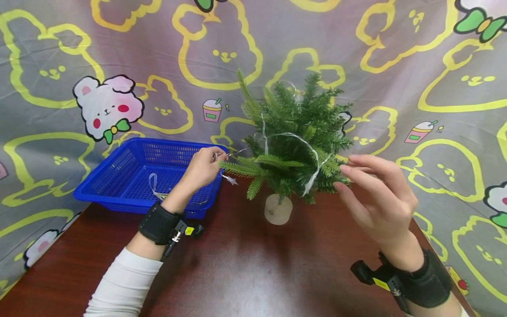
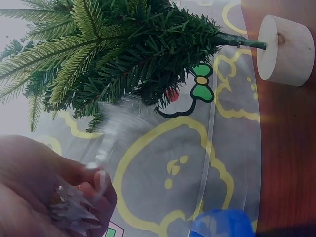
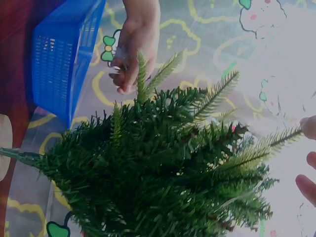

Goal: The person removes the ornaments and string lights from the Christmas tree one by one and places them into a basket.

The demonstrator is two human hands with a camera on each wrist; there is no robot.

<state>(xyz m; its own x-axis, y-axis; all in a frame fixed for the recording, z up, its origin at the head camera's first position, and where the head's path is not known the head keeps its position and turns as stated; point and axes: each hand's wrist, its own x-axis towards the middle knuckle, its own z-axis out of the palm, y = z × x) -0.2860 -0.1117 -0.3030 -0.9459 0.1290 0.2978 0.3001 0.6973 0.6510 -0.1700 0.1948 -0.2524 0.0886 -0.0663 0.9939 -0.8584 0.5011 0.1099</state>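
A small artificial Christmas tree (image 1: 289, 163) stands upright on a round pale wooden base (image 1: 278, 210). A thin clear light string (image 1: 264, 132) loops across its front branches. At the tree's left side my left hand (image 1: 203, 169) holds the rest of the string in curled fingers; a small silvery star (image 1: 230, 179) dangles below. More star-shaped pieces (image 2: 74, 212) lie in the palm in the left wrist view. My right hand (image 1: 380, 198) is at the tree's right side, thumb and fingers apart, fingertips (image 3: 307, 127) right at a branch tip.
A blue plastic basket (image 1: 119, 207) sits at the left of the dark wooden table (image 1: 237, 273), with a clear loop (image 1: 153, 181) and small items inside. A cartoon-printed cloth (image 1: 158, 53) hangs close behind the tree and along the sides.
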